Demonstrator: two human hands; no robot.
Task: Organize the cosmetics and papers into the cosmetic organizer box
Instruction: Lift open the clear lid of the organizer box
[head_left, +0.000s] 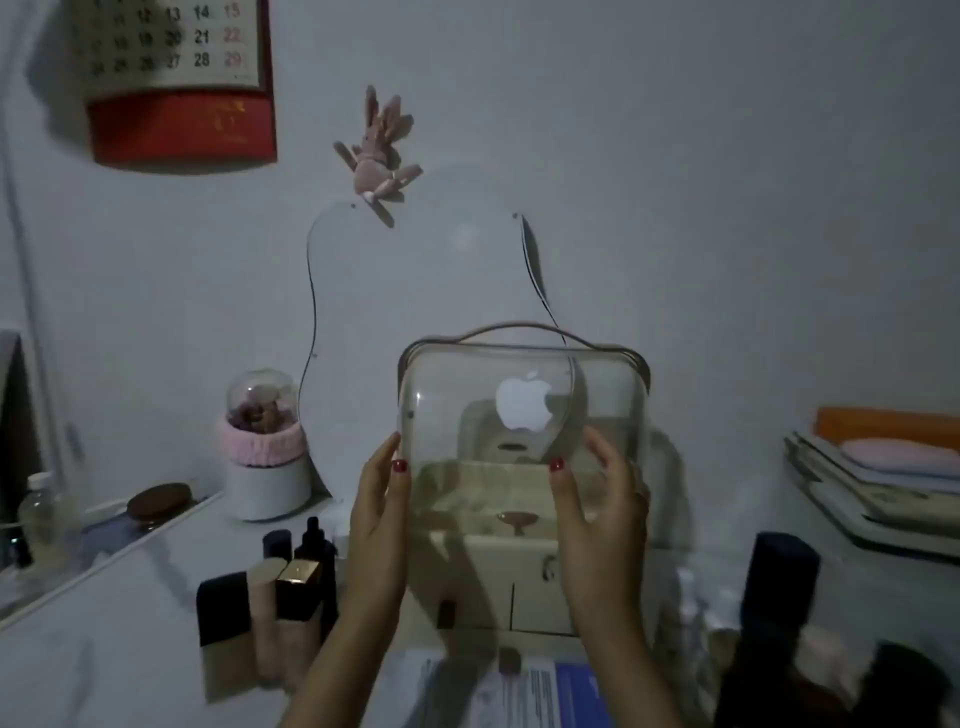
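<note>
The cosmetic organizer box (524, 587) stands in the middle of the white table, cream-coloured with small drawers. Its clear domed lid (467, 374), marked with a white apple sticker, is raised. My left hand (376, 514) grips the lid's left edge and my right hand (597, 504) grips its right lower edge. Several cosmetic bottles (283, 592) stand in a cluster left of the box. Printed papers (524, 691) lie flat on the table in front of the box, between my forearms. Dark tubes (776, 597) stand to the right.
A white jar with a pink band and glass dome (265, 447) stands at the back left beside a wavy mirror (415, 280) on the wall. A tray (104, 540) with a bottle sits far left. Stacked books (878, 483) lie at the right.
</note>
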